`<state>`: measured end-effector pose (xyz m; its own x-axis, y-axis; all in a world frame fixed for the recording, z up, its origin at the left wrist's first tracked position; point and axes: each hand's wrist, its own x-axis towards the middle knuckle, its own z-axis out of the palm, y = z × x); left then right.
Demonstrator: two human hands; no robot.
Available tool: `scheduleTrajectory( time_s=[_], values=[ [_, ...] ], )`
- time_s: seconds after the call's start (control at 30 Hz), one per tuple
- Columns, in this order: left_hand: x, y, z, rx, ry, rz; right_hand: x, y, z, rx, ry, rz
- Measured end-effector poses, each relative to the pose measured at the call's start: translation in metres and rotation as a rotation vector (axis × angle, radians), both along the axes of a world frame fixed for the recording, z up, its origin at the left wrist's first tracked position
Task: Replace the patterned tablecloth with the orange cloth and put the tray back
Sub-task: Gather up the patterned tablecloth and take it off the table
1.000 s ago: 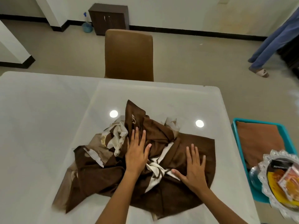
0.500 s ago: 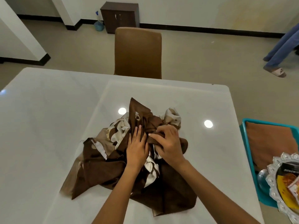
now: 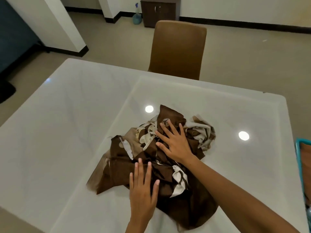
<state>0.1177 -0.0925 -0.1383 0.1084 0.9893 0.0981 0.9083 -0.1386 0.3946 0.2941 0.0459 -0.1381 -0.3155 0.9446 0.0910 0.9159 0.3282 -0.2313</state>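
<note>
The left hand is lying flat with fingers released on the near part of the patterned tablecloth, a crumpled brown-and-cream heap sitting mid-table. Farther in, the right hand is pressing spread and unclenched on its bunched top. A brown chair is standing beyond.

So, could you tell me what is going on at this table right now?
A person is bunching up the patterned tablecloth in the middle of the white table. The left hand lies flat on its near side, and the right hand presses on top. The orange cloth waits in a teal bin at the right edge.
</note>
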Motion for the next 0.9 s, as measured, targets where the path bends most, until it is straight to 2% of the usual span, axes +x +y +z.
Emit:
scheduleTrajectory(
  time_s=[0.17,0.33,0.43,0.53,0.63,0.67,0.77,0.9],
  values=[
    [-0.06,0.023,-0.005,-0.032,-0.024,0.366,-0.004,0.002,-0.002,0.013,-0.035,-0.034],
    [-0.092,0.055,-0.024,-0.124,-0.048,0.302,-0.006,0.001,-0.002,0.018,-0.061,-0.048],
    [-0.087,0.065,-0.031,-0.143,-0.177,0.316,-0.007,0.001,-0.001,0.02,-0.075,-0.047],
    [-0.069,0.075,-0.029,-0.119,-0.386,0.369,-0.008,0.0,0.001,0.021,-0.059,-0.051],
    [-0.035,0.085,-0.022,-0.116,-0.661,0.285,-0.008,-0.001,0.003,0.012,-0.038,-0.046],
    [-0.021,0.089,-0.018,-0.112,-0.698,0.241,-0.009,-0.001,0.003,0.011,-0.028,-0.044],
    [0.017,0.1,-0.003,-0.031,-0.609,0.135,-0.007,0.0,0.002,0.001,0.067,-0.05],
    [0.045,0.107,0.008,0.091,-0.341,0.033,-0.001,-0.002,0.0,-0.013,0.362,-0.11]
  ],
)
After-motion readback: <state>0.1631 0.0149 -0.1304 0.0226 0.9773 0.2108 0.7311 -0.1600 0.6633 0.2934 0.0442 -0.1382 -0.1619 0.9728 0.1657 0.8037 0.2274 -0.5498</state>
